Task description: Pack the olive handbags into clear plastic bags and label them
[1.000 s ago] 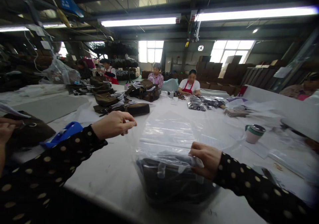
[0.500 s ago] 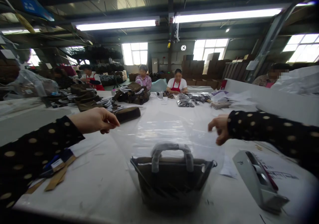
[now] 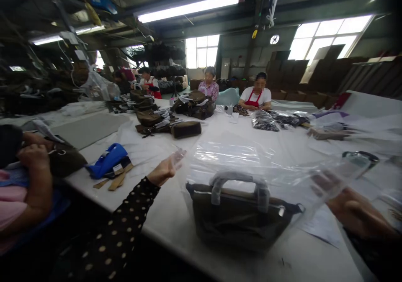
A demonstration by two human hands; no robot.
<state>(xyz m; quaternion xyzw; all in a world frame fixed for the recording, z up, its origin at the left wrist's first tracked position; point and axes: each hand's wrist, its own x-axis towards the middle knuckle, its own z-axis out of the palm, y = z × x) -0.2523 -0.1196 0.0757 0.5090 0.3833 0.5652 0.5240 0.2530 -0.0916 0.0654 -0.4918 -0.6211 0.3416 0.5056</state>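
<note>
A dark olive handbag (image 3: 235,223) stands upright at the table's near side, inside a clear plastic bag (image 3: 226,152). Its two raised handles (image 3: 216,190) look wrapped in pale film. My left hand (image 3: 165,169) is at the plastic's left edge, its fingers stretched out and partly behind the film. On the right, my right hand (image 3: 348,202) has its fingers spread against or inside the plastic; motion blurs them, and the film covers the fingertips. Neither hand touches the handbag.
Dark bags (image 3: 186,129) lie across the white table (image 3: 220,131), with packed plastic bags (image 3: 265,121) beyond. Blue material (image 3: 109,158) and brown strips lie left. Another person's arm (image 3: 39,181) is at the far left, by a dark bag. Other people sit beyond the table.
The view has turned left, bringing the person at the left into view. Both my hands have turned and opened, their fingers now overlapping the plastic. The plastic is spread wider toward the right.
</note>
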